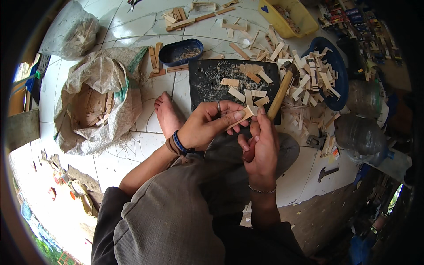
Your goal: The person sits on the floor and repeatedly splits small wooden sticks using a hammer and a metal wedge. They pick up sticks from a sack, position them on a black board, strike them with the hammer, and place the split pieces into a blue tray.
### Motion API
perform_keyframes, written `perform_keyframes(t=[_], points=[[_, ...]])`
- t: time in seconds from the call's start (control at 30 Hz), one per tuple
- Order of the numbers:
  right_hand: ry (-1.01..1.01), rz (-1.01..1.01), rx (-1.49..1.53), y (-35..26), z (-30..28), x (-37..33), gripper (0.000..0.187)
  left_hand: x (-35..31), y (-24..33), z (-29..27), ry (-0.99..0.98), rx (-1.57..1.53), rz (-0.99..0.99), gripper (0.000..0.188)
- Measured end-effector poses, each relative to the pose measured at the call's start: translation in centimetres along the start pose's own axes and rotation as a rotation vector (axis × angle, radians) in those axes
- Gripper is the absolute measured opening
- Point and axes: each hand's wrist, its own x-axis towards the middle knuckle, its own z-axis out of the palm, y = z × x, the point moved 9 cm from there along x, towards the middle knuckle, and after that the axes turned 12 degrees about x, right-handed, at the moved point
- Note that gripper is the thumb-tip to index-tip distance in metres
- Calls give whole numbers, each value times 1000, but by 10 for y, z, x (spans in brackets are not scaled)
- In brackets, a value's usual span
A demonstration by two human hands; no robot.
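Note:
In my left hand [207,121], thumb and fingers are closed on a small flat piece of wood [248,113]. My right hand [263,148] pinches at that piece's right end with its fingertips. Both hands are over my lap, at the near edge of a black board [203,90]. Several short wood strips [237,94] and sawdust lie on the board. A hammer [280,95] with a wooden handle rests at the board's right side, just beyond my right fingers.
Right of the board, loose wood pieces spill around a blue basin [341,84]. A small hammer [327,174] lies on the tiles near clear plastic bottles [360,132]. An open woven sack [73,95], a dark blue tray [165,55] and a yellow tub [304,27] stand around.

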Motion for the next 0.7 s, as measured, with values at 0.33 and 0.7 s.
perform_keyframes(t=[0.33, 0.7], points=[[38, 17, -5, 1, 2, -1, 27, 0, -1, 0, -13, -14, -2, 32], [32, 31, 4, 3, 1, 2, 28, 1, -6, -3, 58, 31, 57, 27]])
